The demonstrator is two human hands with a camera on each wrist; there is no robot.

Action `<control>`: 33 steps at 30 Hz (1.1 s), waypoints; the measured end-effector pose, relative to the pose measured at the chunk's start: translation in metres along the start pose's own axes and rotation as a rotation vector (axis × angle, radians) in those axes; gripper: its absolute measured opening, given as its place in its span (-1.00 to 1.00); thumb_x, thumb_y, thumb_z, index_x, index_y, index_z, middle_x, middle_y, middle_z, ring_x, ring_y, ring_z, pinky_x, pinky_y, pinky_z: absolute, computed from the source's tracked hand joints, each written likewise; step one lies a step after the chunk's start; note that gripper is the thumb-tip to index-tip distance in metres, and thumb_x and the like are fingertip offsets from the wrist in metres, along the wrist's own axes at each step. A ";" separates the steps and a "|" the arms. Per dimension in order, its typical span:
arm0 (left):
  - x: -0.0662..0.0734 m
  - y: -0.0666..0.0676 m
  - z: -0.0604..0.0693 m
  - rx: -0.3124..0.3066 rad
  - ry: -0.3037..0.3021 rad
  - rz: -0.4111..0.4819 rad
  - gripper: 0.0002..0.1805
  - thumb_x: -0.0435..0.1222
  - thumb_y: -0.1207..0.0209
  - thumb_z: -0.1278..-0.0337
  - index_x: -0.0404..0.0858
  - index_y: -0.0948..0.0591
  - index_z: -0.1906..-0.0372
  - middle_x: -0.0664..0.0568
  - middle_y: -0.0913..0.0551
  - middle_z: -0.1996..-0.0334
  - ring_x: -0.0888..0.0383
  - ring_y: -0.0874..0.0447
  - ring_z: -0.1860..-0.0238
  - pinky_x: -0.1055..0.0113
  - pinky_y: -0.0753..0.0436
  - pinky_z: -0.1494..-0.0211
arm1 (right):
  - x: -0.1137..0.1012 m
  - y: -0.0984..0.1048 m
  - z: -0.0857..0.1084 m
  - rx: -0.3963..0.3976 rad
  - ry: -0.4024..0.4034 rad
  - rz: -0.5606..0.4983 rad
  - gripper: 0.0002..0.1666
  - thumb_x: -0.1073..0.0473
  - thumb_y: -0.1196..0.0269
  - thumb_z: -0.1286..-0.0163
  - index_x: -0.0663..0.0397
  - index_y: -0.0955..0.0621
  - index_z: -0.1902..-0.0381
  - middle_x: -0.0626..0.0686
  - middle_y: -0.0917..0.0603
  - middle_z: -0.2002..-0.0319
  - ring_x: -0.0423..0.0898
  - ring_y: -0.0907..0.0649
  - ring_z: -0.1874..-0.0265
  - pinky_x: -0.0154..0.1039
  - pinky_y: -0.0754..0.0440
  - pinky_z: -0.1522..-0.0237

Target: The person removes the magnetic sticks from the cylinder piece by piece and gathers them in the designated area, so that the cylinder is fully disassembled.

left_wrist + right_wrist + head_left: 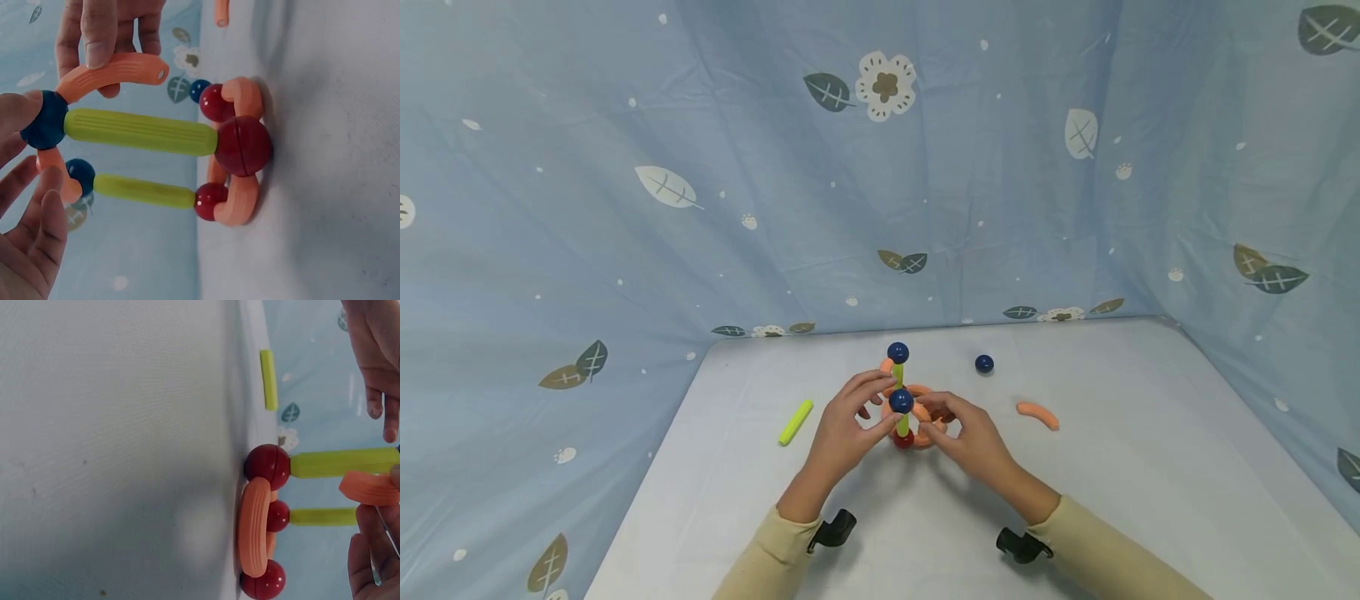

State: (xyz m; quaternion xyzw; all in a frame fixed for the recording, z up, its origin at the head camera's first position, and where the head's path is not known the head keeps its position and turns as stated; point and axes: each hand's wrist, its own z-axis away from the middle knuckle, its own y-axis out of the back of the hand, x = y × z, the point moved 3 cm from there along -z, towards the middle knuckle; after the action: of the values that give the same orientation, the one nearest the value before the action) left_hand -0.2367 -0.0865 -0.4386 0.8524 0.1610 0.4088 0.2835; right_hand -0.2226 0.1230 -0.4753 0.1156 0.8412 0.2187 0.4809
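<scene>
Risk, in the head view, of toppling the ball-and-rod frame [903, 426], upright on the tabletop [715, 500] between left hand [842, 421] and right hand [973, 435], by pushing sideways. In the left wrist view, holding near blue ball [47, 128] with left thumb [15, 115], fingers [50, 228] close below. In the right wrist view, pinching curved orange stick [369, 489] beside yellow-green rod [331, 464].

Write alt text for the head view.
A left hand pinches a blue ball atop a ball-and-rod toy structure; the right hand holds a curved orange piece against the ball. On the white table, a loose lime rod lies left, a loose blue ball and orange arc right.
</scene>
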 end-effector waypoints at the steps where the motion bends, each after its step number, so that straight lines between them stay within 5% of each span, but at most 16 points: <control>1: 0.000 0.000 0.000 -0.004 0.001 0.002 -0.50 -0.18 -0.44 -0.18 -0.03 -0.65 -0.24 0.20 -0.56 -0.24 0.25 -0.58 0.15 0.33 -0.67 0.24 | 0.000 0.000 0.000 0.002 0.004 0.003 -0.56 0.19 -0.41 -0.37 -0.03 -0.63 -0.19 -0.08 -0.72 0.01 -0.22 -0.68 0.23 0.05 -0.72 0.18; 19: -0.006 0.000 -0.001 -0.016 0.046 0.074 -0.57 -0.24 -0.39 -0.25 -0.10 -0.67 -0.22 0.18 -0.67 -0.11 0.02 -0.71 0.10 0.31 -0.72 0.13 | -0.008 -0.004 -0.006 0.020 0.067 0.034 -0.49 0.26 -0.41 -0.35 0.07 -0.62 -0.25 -0.03 -0.70 -0.11 -0.23 -0.65 0.23 -0.06 -0.73 0.24; 33: -0.008 0.003 -0.002 -0.013 0.068 0.099 -0.59 -0.25 -0.38 -0.26 -0.12 -0.67 -0.20 0.20 -0.67 -0.10 0.28 -0.69 0.11 0.12 -0.75 0.10 | -0.011 -0.007 -0.008 0.007 0.049 0.034 -0.53 0.21 -0.38 -0.40 -0.01 -0.62 -0.25 -0.04 -0.66 -0.21 -0.23 -0.62 0.27 -0.11 -0.71 0.27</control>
State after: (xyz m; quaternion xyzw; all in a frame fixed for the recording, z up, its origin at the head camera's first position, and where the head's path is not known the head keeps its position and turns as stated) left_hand -0.2430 -0.0922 -0.4410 0.8430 0.1257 0.4522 0.2628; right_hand -0.2240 0.1108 -0.4667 0.1262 0.8515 0.2266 0.4558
